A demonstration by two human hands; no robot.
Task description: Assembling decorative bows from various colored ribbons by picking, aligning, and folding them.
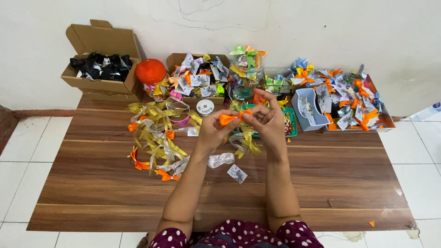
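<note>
Both hands up at frame centre, over the wooden table (92, 183). Left hand (212, 131) pinches the left loop of an orange ribbon bow (232, 117) w/ thumb + fingers; right hand (266, 120) pinches the bow's right end, fingertips clenched on it. Bow sits between the two hands, off the table. Below the hands: small printed tag (237, 173) and a silver bow (220, 160). Left of centre: heap of gold ribbon (158, 124), white ribbon spool (205, 108) just above it. Upper left: cardboard box of black bows (102, 66), orange lid (150, 70) beside it. Upper right: tray of mixed bows (353, 98), blue-grey holder (308, 106).
</note>
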